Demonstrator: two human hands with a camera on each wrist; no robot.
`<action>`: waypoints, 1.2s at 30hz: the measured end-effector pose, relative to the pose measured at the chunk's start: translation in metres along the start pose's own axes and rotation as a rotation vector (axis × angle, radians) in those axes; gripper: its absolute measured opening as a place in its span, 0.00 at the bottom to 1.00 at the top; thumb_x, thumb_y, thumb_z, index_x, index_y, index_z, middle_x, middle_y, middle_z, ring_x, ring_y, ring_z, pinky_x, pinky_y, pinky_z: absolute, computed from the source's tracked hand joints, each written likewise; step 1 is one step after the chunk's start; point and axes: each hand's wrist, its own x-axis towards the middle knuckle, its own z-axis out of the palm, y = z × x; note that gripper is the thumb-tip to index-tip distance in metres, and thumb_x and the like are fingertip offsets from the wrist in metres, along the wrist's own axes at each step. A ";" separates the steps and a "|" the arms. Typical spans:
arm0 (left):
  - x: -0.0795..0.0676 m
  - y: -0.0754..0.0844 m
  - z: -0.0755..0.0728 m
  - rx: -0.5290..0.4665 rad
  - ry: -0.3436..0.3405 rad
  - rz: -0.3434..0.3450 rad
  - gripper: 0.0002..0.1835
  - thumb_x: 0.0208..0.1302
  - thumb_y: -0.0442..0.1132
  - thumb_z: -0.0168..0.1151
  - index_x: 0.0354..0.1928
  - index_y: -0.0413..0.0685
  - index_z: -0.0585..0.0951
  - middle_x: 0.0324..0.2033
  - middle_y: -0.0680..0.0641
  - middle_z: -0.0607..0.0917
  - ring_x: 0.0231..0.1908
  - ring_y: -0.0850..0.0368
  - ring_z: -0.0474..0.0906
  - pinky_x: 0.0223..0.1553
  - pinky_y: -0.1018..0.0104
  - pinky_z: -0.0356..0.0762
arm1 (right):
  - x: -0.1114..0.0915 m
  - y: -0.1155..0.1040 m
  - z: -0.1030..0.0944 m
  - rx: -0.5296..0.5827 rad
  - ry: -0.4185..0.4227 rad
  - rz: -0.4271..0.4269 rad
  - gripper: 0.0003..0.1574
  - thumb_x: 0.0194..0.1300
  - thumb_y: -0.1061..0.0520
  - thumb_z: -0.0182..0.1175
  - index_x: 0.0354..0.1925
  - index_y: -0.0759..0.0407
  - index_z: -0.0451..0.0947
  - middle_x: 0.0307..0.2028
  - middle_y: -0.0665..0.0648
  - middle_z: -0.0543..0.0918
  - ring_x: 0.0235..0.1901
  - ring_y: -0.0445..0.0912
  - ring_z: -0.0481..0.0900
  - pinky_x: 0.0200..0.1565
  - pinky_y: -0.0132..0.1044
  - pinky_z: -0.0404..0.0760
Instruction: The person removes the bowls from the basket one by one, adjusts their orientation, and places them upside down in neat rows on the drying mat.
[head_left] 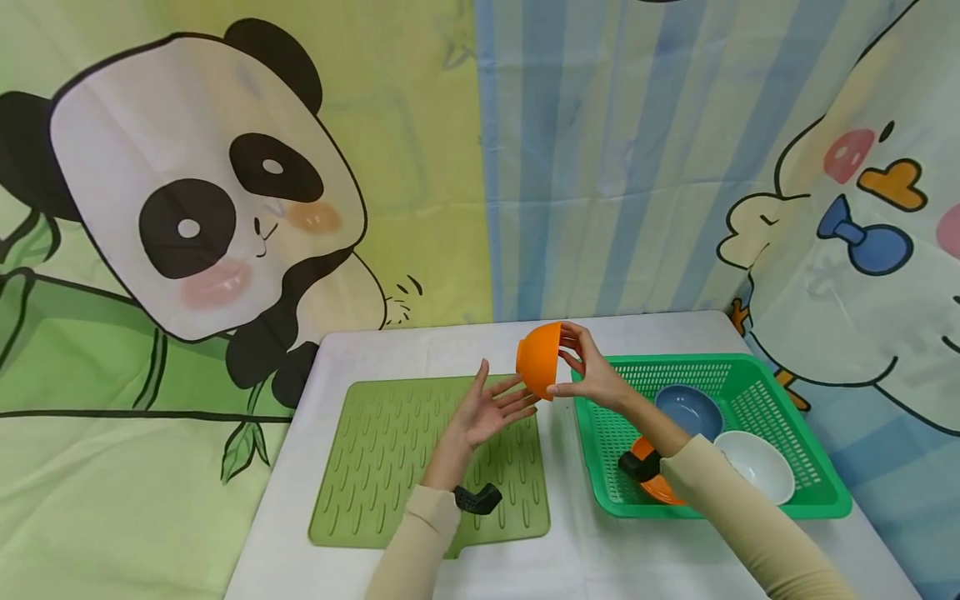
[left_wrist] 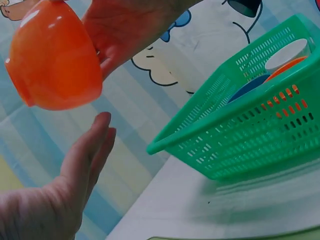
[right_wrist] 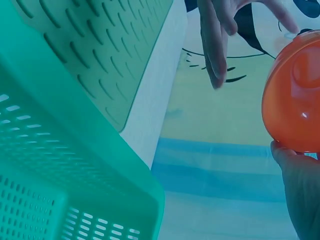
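An orange bowl (head_left: 538, 361) is held up on its side in the air, its mouth turned to the right. My right hand (head_left: 592, 371) grips it by the rim, with the thumb at the lower edge and fingers at the upper edge. In the right wrist view the inside of the bowl (right_wrist: 300, 95) shows, with the right thumb (right_wrist: 282, 152) at its rim. My left hand (head_left: 483, 410) is spread palm up just left of and below the bowl. In the left wrist view a gap shows between the left fingers (left_wrist: 92, 145) and the bowl (left_wrist: 60, 60).
A green basket (head_left: 813, 467) on the right holds a blue bowl (head_left: 688, 410), a white bowl (head_left: 757, 467) and an orange dish (head_left: 660, 490), partly hidden by the right arm. Below the left hand lies a green ridged drying mat (head_left: 360, 467) on the white-covered table (head_left: 277, 533).
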 end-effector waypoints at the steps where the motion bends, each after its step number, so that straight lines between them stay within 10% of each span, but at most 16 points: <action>1: 0.001 -0.001 0.000 -0.020 -0.007 -0.008 0.48 0.61 0.67 0.48 0.69 0.35 0.53 0.64 0.32 0.60 0.63 0.40 0.59 0.60 0.52 0.62 | 0.000 0.003 0.000 0.007 -0.004 -0.002 0.59 0.49 0.72 0.67 0.68 0.68 0.39 0.65 0.69 0.49 0.65 0.62 0.49 0.64 0.57 0.50; 21: 0.011 -0.009 0.016 -0.058 -0.030 -0.101 0.44 0.60 0.63 0.52 0.67 0.36 0.59 0.48 0.40 0.80 0.49 0.50 0.77 0.55 0.59 0.69 | -0.002 0.016 0.005 0.073 -0.045 -0.038 0.62 0.49 0.54 0.72 0.69 0.61 0.42 0.66 0.63 0.50 0.66 0.57 0.49 0.65 0.51 0.50; 31: 0.014 -0.014 0.017 -0.045 -0.053 -0.094 0.37 0.63 0.61 0.52 0.63 0.40 0.66 0.62 0.35 0.64 0.50 0.51 0.78 0.57 0.55 0.67 | -0.004 0.020 0.004 0.102 -0.057 -0.055 0.62 0.50 0.53 0.72 0.69 0.62 0.41 0.66 0.64 0.49 0.66 0.57 0.48 0.65 0.52 0.49; 36: 0.013 -0.012 0.018 -0.043 -0.034 -0.098 0.35 0.62 0.60 0.53 0.60 0.38 0.70 0.50 0.38 0.79 0.47 0.51 0.79 0.55 0.55 0.70 | -0.004 0.021 0.003 0.110 -0.058 -0.053 0.61 0.50 0.54 0.71 0.69 0.62 0.41 0.67 0.64 0.49 0.66 0.58 0.48 0.65 0.51 0.50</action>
